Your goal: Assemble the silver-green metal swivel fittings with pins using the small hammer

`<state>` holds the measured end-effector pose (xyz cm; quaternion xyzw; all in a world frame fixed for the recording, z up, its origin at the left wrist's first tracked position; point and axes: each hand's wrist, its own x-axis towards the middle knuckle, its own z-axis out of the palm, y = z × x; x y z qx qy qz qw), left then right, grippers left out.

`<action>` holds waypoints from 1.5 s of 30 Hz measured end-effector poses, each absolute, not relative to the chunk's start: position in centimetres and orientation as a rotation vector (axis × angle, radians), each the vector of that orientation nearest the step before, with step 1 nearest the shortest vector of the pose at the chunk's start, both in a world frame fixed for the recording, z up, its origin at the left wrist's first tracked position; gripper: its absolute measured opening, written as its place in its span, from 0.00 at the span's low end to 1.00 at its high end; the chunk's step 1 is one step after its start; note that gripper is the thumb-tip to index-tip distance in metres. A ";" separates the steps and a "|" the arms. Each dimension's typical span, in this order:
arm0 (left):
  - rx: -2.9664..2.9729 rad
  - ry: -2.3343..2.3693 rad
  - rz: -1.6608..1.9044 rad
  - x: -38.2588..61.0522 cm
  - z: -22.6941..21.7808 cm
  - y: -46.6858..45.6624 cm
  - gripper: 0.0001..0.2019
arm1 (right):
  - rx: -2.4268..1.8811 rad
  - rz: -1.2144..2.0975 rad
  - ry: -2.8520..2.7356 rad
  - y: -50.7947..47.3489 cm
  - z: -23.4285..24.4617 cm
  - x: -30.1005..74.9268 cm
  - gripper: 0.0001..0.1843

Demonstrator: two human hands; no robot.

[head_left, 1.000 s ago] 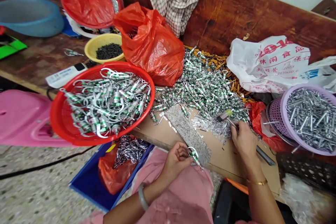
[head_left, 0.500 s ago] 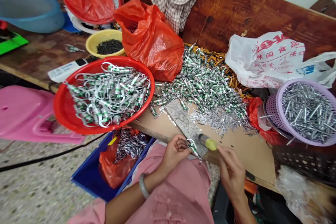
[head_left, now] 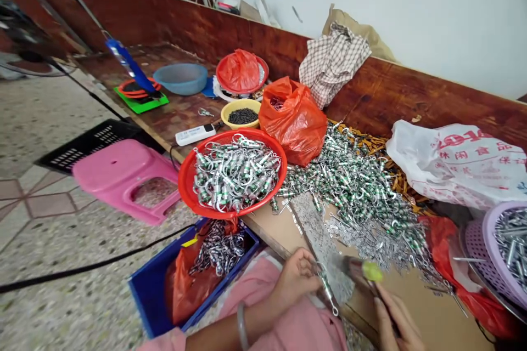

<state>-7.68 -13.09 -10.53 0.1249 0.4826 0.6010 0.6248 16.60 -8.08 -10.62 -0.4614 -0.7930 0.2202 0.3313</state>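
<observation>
In my left hand (head_left: 298, 274) a small silver-and-green metal hook piece with a ring end (head_left: 328, 290) is pinched between thumb and fingers. It lies at the near end of a speckled grey stone bar (head_left: 315, 225), its ring pointing toward me. My right hand (head_left: 397, 318) grips the handle of a hammer (head_left: 373, 271) with a yellow-green patch near its head. Motion blurs the hammer head, which is over or beside the bar; contact cannot be made out. Beyond the bar lies a large heap of similar green-banded pieces (head_left: 354, 175), with small flat metal links (head_left: 362, 238) nearer me.
A red basket (head_left: 185, 175) full of hook pieces stands left, overhanging the table edge. Behind it are a yellow bowl (head_left: 226, 115) and an orange-red bag (head_left: 298, 131). A purple basket (head_left: 477, 247) of metal pins stands right. Below left are a blue crate (head_left: 144, 307) and pink stool (head_left: 111, 162).
The head view has swung left and up, so the table appears lower and further right. My left hand still pinches the hook piece; my right still holds the hammer, whose head is more blurred.
</observation>
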 end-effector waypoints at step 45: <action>1.310 2.179 0.869 -17.4 -8.0 2.8 0.31 | -1.313 -0.002 -2.219 3.6 -17.0 19.6 0.29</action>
